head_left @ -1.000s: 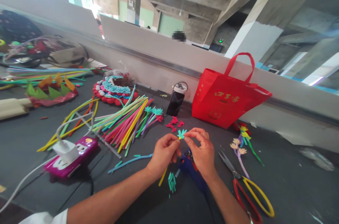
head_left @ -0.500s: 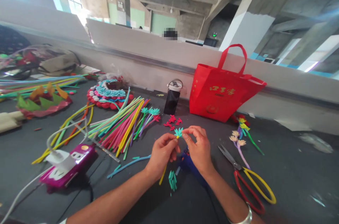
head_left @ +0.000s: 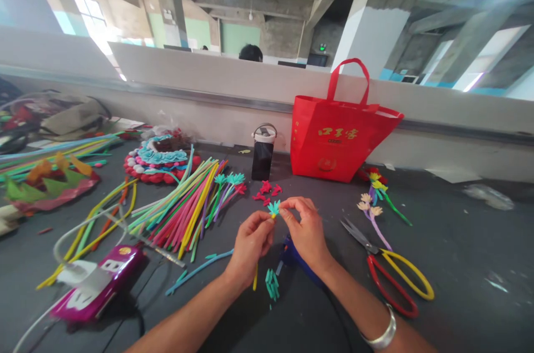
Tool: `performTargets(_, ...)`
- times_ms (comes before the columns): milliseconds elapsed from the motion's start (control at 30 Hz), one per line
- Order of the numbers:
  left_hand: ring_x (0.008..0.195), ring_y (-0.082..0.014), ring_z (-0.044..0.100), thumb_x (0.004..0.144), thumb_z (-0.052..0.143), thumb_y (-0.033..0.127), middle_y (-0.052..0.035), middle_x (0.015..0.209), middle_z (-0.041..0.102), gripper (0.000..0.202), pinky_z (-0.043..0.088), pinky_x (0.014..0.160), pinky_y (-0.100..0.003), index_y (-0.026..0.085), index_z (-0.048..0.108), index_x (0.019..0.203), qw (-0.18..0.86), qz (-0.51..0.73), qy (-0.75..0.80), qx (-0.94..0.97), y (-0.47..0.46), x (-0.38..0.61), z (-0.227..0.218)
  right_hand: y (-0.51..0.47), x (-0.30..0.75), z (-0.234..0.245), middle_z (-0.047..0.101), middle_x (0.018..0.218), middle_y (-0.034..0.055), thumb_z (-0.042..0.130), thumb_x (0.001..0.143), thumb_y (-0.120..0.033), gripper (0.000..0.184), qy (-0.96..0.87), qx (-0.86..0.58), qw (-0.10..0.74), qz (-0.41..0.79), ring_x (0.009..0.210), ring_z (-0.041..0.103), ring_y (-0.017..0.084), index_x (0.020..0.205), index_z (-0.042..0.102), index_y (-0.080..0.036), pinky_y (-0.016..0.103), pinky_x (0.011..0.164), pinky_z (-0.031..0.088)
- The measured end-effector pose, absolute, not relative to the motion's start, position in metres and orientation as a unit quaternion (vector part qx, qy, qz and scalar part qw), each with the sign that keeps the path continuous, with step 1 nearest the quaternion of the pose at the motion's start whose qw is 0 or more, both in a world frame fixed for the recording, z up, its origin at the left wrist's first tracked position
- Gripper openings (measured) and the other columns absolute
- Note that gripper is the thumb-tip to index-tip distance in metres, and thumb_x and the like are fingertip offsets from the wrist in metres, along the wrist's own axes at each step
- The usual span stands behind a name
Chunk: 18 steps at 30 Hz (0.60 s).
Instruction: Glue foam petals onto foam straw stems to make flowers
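My left hand (head_left: 252, 244) is closed on a small pipe-cleaner flower (head_left: 273, 208) with teal petals and a yellow stem (head_left: 255, 277) that shows below the palm. The thumb and fingertips of my right hand (head_left: 303, 230) are pinched at the flower's right petals; whether a separate petal is between them I cannot make out. Beneath the right hand lies a blue tool (head_left: 303, 268) that looks like a glue gun, partly hidden. Short teal pipe-cleaner pieces (head_left: 272, 284) lie below the hands. Small red pipe-cleaner shapes (head_left: 265, 189) sit just beyond them.
Scissors (head_left: 369, 247) lie open right of my right arm, near finished flowers (head_left: 370, 206). A red bag (head_left: 337, 142) and a dark lidded container (head_left: 262, 155) stand behind. Leftward are a pipe-cleaner bundle (head_left: 183, 205) and a purple power strip (head_left: 100, 283) with cables.
The camera view has turned slightly, so the surroundings sit further left in the picture. Both hands stay at the teal flower, with the same grip.
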<state>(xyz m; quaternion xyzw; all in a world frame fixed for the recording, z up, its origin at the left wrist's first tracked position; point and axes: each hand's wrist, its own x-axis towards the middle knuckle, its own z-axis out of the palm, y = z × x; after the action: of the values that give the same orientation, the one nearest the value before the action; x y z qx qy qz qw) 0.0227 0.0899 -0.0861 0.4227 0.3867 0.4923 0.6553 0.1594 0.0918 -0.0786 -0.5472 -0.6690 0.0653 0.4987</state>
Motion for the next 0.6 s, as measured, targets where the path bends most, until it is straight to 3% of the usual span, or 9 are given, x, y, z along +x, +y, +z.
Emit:
performTargets(167, 0.039, -0.0044, 0.025, 0.075, 0.065, 0.042, 0.0078, 0.044, 0.039, 0.027, 0.015, 0.038, -0.018, 0.016, 0.059, 0.076, 0.650, 0.482, 0.405, 0.425, 0.0902, 0.0222, -0.0834, 0.0908, 0.1580, -0.0769, 0.067, 0.086, 0.0022, 0.059, 0.090, -0.022, 0.007, -0.672, -0.545, 0.496, 0.071, 0.088, 0.055, 0.022, 0.083, 0.062, -0.023, 0.036, 0.081, 0.042)
performTargets(600, 0.040, -0.0046, 0.021, 0.072, 0.068, 0.038, 0.0093, 0.042, 0.034, 0.025, 0.014, 0.040, -0.020, 0.014, 0.062, 0.076, 0.654, 0.486, 0.409, 0.411, 0.0912, 0.0213, -0.0848, 0.0890, 0.1564, -0.0812, 0.067, 0.088, 0.0028, 0.057, 0.091, -0.024, 0.007, -0.689, -0.563, 0.456, -0.007, 0.086, 0.055, 0.022, 0.084, 0.060, -0.023, 0.036, 0.079, 0.039)
